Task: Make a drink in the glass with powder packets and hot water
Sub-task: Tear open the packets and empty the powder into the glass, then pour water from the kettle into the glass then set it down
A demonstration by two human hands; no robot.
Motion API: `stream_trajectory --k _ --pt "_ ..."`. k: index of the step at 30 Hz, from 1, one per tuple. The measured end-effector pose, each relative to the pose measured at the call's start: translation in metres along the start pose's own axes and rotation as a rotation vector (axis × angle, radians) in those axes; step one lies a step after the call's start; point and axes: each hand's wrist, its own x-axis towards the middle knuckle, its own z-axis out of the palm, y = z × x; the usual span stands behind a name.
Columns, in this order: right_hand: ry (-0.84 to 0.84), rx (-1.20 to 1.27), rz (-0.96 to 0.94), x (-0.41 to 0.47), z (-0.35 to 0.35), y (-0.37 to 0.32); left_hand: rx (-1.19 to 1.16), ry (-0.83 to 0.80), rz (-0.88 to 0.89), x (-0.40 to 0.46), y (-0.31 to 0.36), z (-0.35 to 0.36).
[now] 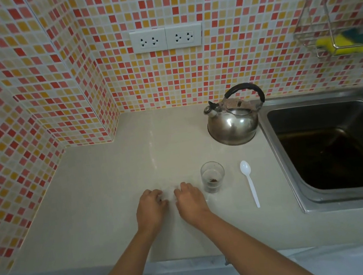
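Observation:
A small clear glass (212, 176) stands on the pale counter with a little brown powder at its bottom. Just left of it, my left hand (150, 206) and my right hand (190, 201) both pinch a pale, almost see-through packet (168, 193) held between them low over the counter. The packet is blurred and mostly hidden by my fingers. A white plastic spoon (249, 181) lies right of the glass, bowl pointing away from me. A steel kettle (233, 123) with a black handle stands behind the glass.
A steel sink (327, 142) is sunk into the counter at the right, its rim close to the spoon. Tiled walls close the back and left. Two double sockets (166, 38) sit on the back wall. A wire rack with a yellow sponge (345, 43) hangs at the upper right.

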Motion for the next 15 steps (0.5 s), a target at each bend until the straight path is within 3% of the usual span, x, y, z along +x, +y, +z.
stream_trajectory --k 9,15 --pt "0.239 0.046 -0.041 -0.071 -0.027 0.02 -0.158 0.146 0.157 0.0 0.023 -0.014" --pt "0.469 0.056 0.139 -0.109 -0.064 0.073 -0.274 0.139 0.309 0.016 0.076 -0.02"
